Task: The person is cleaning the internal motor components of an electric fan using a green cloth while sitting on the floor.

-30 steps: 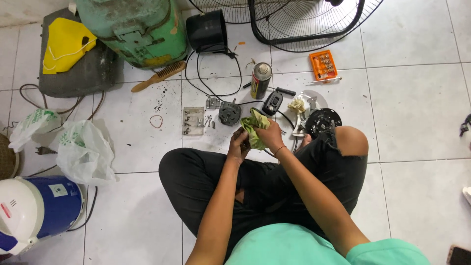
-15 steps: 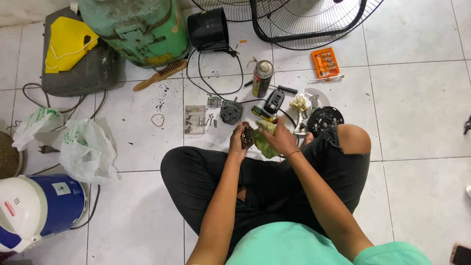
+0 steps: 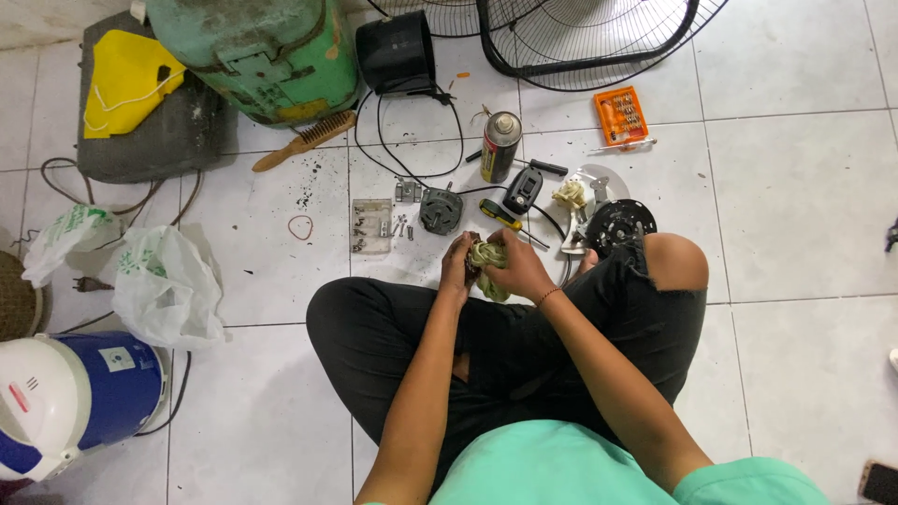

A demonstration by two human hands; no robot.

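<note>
I sit cross-legged on a white tiled floor. My left hand (image 3: 458, 265) and my right hand (image 3: 520, 266) are closed together around a crumpled green rag (image 3: 487, 256) wrapped on a small dark part, held just above my knees. The part itself is mostly hidden by the rag and fingers. Right ahead of my hands lie a small grey motor (image 3: 441, 208), a yellow-handled screwdriver (image 3: 500, 216) and a black switch box (image 3: 522, 190).
A spray can (image 3: 500, 146), an orange bit set (image 3: 621, 115), a wire brush (image 3: 304, 140), a tray of screws (image 3: 371, 225), a black round disc (image 3: 621, 224), fan guards (image 3: 599, 42), a green cylinder (image 3: 253, 51), plastic bags (image 3: 164, 285) and a blue-white cooker (image 3: 65, 397) surround me.
The rag and both hands have come lower and nearer my lap. My right hand has shifted over the rag, covering more of it.
</note>
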